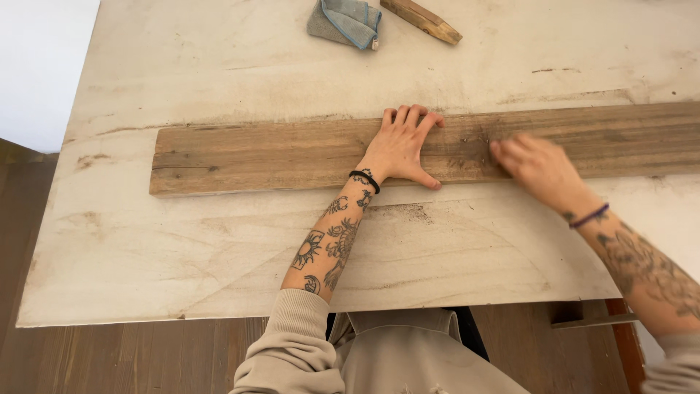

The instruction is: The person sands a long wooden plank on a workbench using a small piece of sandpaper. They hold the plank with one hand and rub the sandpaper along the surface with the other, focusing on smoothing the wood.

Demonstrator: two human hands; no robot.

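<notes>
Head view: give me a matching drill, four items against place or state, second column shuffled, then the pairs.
Items:
1. left hand
2. right hand
3. grey cloth
4. small wood piece

Places or states:
A. folded, at the far edge of the table
B. flat on the long plank, fingers spread
C. blurred, on the plank to the right
D. lies at an angle, right of the cloth

Pairs: 1-B, 2-C, 3-A, 4-D
</notes>
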